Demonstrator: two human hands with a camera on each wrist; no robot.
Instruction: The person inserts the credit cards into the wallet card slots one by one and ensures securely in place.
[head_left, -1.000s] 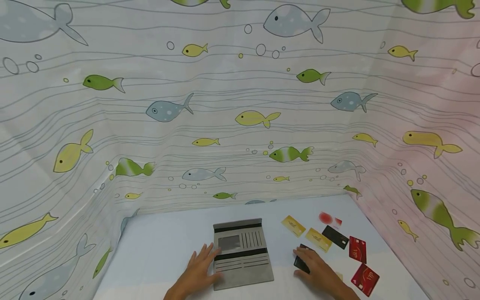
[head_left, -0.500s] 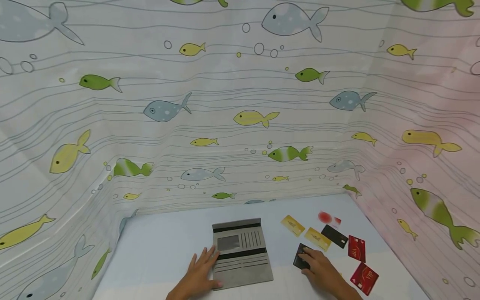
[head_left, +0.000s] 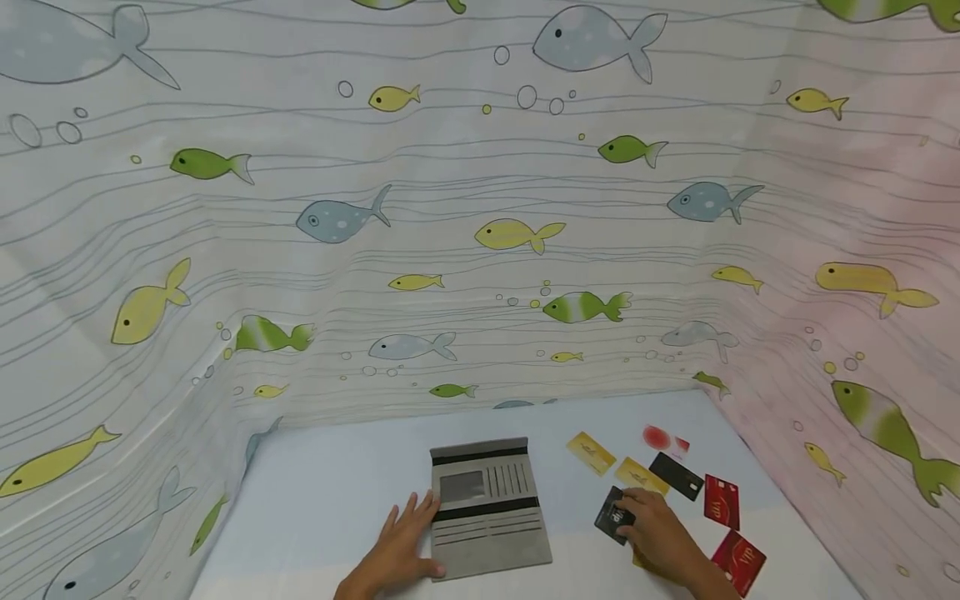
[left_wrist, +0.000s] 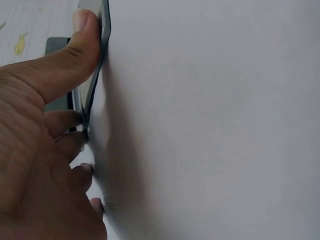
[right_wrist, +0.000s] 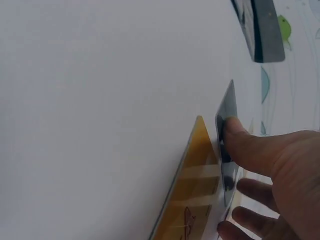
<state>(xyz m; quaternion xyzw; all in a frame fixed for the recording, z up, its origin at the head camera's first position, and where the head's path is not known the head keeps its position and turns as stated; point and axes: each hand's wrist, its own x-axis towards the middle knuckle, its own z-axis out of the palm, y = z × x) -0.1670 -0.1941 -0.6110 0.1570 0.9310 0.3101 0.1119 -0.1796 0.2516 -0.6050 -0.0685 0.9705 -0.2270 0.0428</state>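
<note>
A grey bifold wallet (head_left: 491, 550) lies unfolded in the middle of the table, its card slots and clear window facing up. My left hand (head_left: 401, 546) rests along its left edge, fingers spread, thumb on the near left corner. The left wrist view shows the thumb (left_wrist: 82, 50) over the wallet's edge. To the right, my right hand (head_left: 660, 533) pinches a black VIP card (head_left: 613, 518) by its right side. In the right wrist view the thumb (right_wrist: 245, 142) presses on this black card (right_wrist: 227, 107), beside a gold card (right_wrist: 192, 195). The hand partly covers that gold card in the head view.
Behind the right hand lie two gold cards (head_left: 591, 452), a second black card (head_left: 677, 476) and a white card with a red disc (head_left: 665, 441). Two red VIP cards (head_left: 722, 502) lie farther right. A fish-patterned curtain (head_left: 480, 317) encloses the white table (head_left: 337, 467).
My right hand has shifted right from over the black card to its right side, uncovering the VIP print. The card has turned slightly. The left hand stays on the wallet.
</note>
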